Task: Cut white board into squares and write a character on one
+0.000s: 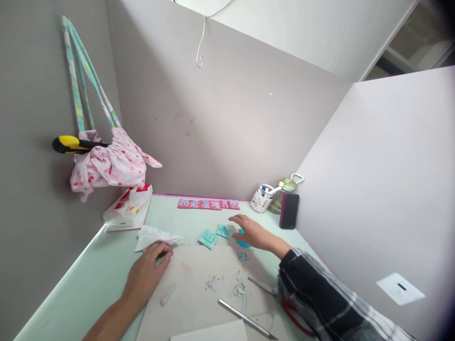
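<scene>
Hands: you have two on the worktop (88, 272), well apart.
Left hand (148, 273): one, fingers loosely curled at the lower edge of one crumpled white wrapper (153, 237); whether you pinch it, you cannot tell from here.
Right hand (253, 233): one, released, thumb and fingers spread over one blue piece (243, 239); your hand partly covers it, and it looks to lie flat on the worktop.
Teal tiles: two, a nearer one (208, 239) and a farther one (222, 230), both marked in blue, between your hands and just beyond the board.
Red strip (208, 204): one row, six pale blue characters, near the back wall.
Grey board (192, 279): one, in front of you, with scribbles and one blue character.
Cutting tools: one slim metal craft knife (245, 318) lying aslant on the board; one pair of red-handled scissors (296, 318), partly under your right sleeve (316, 289).
White sheet (213, 332): one, at your near edge.
Back right: one pen cup (262, 200), one bottle (276, 204) behind it, one phone (289, 211) propped at the side wall.
Left side: one pink bag (113, 163) hanging, one yellow-and-black handle (71, 143) sticking out; one red-and-white packet (130, 207) below.
</scene>
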Tool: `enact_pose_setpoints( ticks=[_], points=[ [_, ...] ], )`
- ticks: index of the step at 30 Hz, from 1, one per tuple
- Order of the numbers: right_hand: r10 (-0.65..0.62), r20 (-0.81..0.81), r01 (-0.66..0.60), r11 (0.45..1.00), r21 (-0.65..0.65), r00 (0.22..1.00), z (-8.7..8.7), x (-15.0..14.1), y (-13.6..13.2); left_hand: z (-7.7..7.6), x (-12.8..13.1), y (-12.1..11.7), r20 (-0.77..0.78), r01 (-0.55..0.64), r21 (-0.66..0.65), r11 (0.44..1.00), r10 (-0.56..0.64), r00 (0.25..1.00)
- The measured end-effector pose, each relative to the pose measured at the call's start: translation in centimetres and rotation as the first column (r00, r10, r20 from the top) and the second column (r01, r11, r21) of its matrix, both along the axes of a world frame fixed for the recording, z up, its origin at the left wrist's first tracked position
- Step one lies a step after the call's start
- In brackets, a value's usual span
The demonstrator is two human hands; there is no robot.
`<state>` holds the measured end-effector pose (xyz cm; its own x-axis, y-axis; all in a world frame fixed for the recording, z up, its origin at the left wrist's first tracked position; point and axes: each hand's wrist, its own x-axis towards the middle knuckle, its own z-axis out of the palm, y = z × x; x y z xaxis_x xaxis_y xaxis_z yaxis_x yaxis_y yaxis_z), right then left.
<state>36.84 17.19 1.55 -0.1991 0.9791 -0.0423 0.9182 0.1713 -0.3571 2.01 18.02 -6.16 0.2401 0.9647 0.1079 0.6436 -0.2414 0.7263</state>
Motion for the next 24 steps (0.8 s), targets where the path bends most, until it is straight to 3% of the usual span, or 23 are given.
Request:
enact_pose_setpoints(
  ticks=[5, 11, 14, 19, 24],
  points=[
    [0.016, -0.198, -0.021, 1.000, -0.021, 0.980, -2.1, -2.7, 2.3, 0.0, 0.0, 0.0, 0.003, 0.007, 0.008, 1.000, -0.007, 1.000],
    [0.014, -0.469, -0.071, 0.992, -0.104, 0.883, -0.5, -1.9, 3.5, 0.1, 0.1, 0.0, 0.011, 0.005, 0.009, 1.000, -0.005, 1.000],
    [0.008, -0.510, -0.069, 0.992, -0.101, 0.860, -0.3, -2.8, 2.8, 0.1, 0.1, -0.1, 0.012, -0.001, 0.000, 1.000, 0.001, 1.000],
    [0.043, -0.495, -0.071, 0.997, -0.038, 0.868, -2.0, -6.2, 1.2, 0.3, 0.1, -0.1, 0.014, 0.003, 0.000, 1.000, -0.003, 1.000],
    [-0.036, -0.592, -0.023, 0.996, -0.092, 0.805, -3.1, -6.3, 2.6, 0.2, 0.1, 0.0, 0.014, 0.012, 0.006, 1.000, -0.013, 1.000]
  ],
)
